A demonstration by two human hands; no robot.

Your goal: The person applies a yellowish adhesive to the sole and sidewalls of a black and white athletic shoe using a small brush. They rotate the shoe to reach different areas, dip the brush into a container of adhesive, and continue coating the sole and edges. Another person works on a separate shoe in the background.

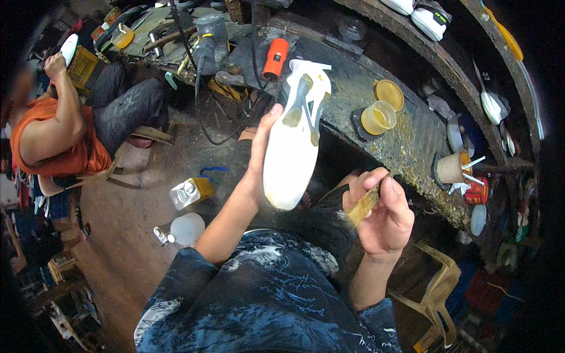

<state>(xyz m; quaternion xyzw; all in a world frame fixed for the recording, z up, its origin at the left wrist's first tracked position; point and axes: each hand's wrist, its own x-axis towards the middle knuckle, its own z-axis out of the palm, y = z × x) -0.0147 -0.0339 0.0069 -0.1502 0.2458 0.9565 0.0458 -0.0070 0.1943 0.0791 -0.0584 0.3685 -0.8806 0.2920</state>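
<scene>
Tilted upright before me is a white shoe sole (pixel 289 167) with grey, cut-out patches towards its far end. My left hand (pixel 262 141) grips it along its left edge, the thumb showing and the other fingers hidden behind it. In my right hand (pixel 385 220), the fingers pinch a flat brush (pixel 363 209) stained yellow-brown, its tip pointing down and left. The brush is apart from the sole. Beyond my right hand, a clear cup of yellow liquid (pixel 377 119) stands on the workbench (pixel 421 156), next to a round yellow lid (pixel 389 95).
An orange-red tool (pixel 275 59) and black cables lie along the bench. A rectangular can (pixel 192 193) and a whitish jug (pixel 188 229) stand on the floor at left. A co-worker in orange (pixel 59 138) sits far left. Shelves with shoes (pixel 431 22) curve along the right, above a plastic chair (pixel 438 282).
</scene>
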